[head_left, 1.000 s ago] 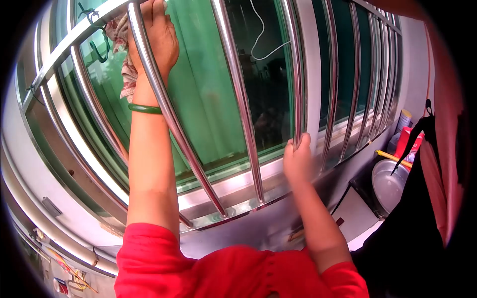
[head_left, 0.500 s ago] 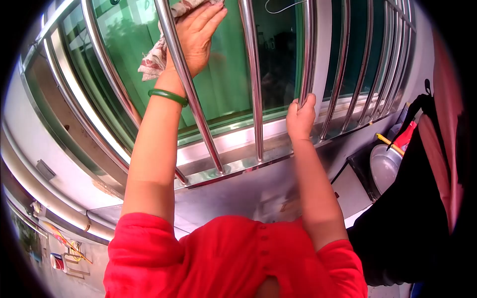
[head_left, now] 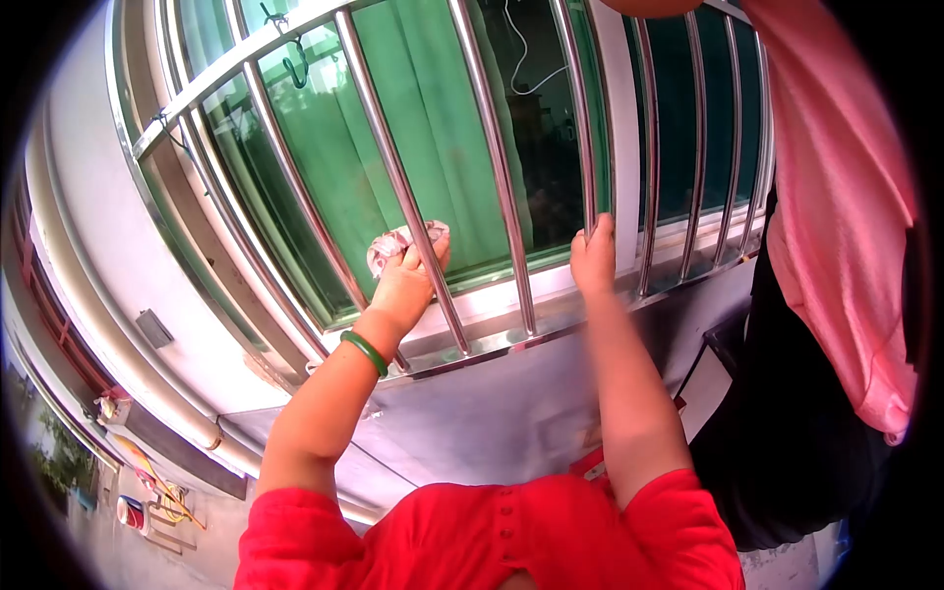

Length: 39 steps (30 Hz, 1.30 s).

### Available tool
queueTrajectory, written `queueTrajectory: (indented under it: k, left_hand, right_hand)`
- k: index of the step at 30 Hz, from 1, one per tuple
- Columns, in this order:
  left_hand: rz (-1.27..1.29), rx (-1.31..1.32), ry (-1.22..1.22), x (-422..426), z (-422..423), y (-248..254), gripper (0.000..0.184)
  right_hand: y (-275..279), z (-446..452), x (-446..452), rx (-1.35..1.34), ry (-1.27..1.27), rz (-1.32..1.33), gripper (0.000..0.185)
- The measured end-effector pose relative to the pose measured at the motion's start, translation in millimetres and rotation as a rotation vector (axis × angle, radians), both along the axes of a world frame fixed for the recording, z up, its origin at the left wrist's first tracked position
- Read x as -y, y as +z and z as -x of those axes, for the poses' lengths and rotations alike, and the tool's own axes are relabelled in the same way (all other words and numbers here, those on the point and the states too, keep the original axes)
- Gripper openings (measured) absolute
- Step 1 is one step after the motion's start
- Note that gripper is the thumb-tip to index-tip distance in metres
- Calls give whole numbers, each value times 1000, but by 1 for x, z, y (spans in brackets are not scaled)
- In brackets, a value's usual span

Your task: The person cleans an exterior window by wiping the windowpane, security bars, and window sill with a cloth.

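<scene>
My left hand [head_left: 405, 282], with a green bangle [head_left: 365, 353] on its wrist, reaches between the metal bars and presses a crumpled, patterned cloth [head_left: 389, 246] on the window glass [head_left: 339, 167]. The glass looks green, with curtain folds showing behind it. The cloth is bunched under the fingers near the lower part of the pane. My right hand [head_left: 593, 258] is wrapped round an upright steel bar [head_left: 580, 128] farther right, close to the lower rail [head_left: 492, 344].
Pink [head_left: 836, 197] and black [head_left: 787, 423] clothes hang close on my right. A green hook [head_left: 295, 67] hangs from the upper rail [head_left: 231, 59]. A pale pipe [head_left: 128, 344] runs along the wall at left. Below it a bucket [head_left: 130, 511] stands on the ground.
My left hand has come down the glass with the cloth, from high on the pane to its lower part. The view has tilted and shifted. My right hand still grips its bar.
</scene>
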<state>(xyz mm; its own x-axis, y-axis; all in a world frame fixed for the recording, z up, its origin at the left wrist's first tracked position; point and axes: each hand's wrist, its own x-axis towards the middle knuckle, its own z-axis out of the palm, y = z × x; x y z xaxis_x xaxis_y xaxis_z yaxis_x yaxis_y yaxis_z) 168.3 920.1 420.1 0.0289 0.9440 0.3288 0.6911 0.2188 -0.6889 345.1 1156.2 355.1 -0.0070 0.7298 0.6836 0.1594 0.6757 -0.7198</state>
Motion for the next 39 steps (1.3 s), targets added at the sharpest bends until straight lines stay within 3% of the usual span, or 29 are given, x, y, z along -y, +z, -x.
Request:
queueTrajectory:
  k: [2, 4, 5, 7, 8, 10, 12, 14, 18, 21, 24, 28, 31, 34, 36, 37, 39]
  left_hand:
    - [248, 129, 358, 24, -42, 15, 64]
    - [-36, 476, 157, 33, 4, -32, 56]
    - [-40, 468, 156, 39, -1, -27, 56]
    - [-278, 1028, -24, 52, -21, -5, 53]
    - [-284, 1021, -26, 56, -31, 6, 53]
    - [-417, 1347, -291, 54, -52, 38, 50]
    - [-552, 1131, -410, 52, -84, 78, 47]
    - [-708, 750, -564, 29, -95, 114, 48]
    - [-998, 194, -553, -43, -90, 171, 56]
    - [-1072, 176, -428, -94, -59, 168, 57]
    - [-1166, 199, -346, -131, -40, 107, 63]
    - [-1297, 347, -359, -159, -37, 75, 66]
    - [-1424, 264, -458, -171, -23, 106, 63]
    - [-1519, 141, -456, -183, -15, 168, 60]
    - [-1564, 9, -513, -191, -7, 222, 50]
    - [-1476, 279, -589, -170, -34, 247, 42]
    - [-1429, 83, -586, -166, -54, 265, 30]
  right_hand:
    - [0, 0, 0, 4, 13, 26, 31]
    - [4, -1, 0, 6, 21, 36, 31]
    - [5, 0, 2, -4, 10, 40, 30]
    - [6, 2, 2, -23, 0, 34, 30]
    - [3, 4, 3, -4, -24, 75, 30]
    - [10, 7, 0, 1, -52, 104, 29]
    - [6, 5, 4, -5, -43, 127, 28]
    - [3, 2, 1, -14, -9, 134, 29]
    - [8, 1, 3, -14, 22, 103, 31]
    - [6, 0, 3, -31, 20, 133, 32]
    - [3, 0, 3, -13, 11, 129, 32]
    - [4, -2, 6, -24, 50, 121, 32]
    - [4, -4, 6, -16, 51, 104, 31]
    - [-1, -2, 2, -3, 66, 107, 30]
    - [-3, -3, 2, -17, 65, 60, 31]
    - [-4, -2, 2, -20, 61, 56, 32]
    - [-7, -2, 3, -18, 41, 63, 32]
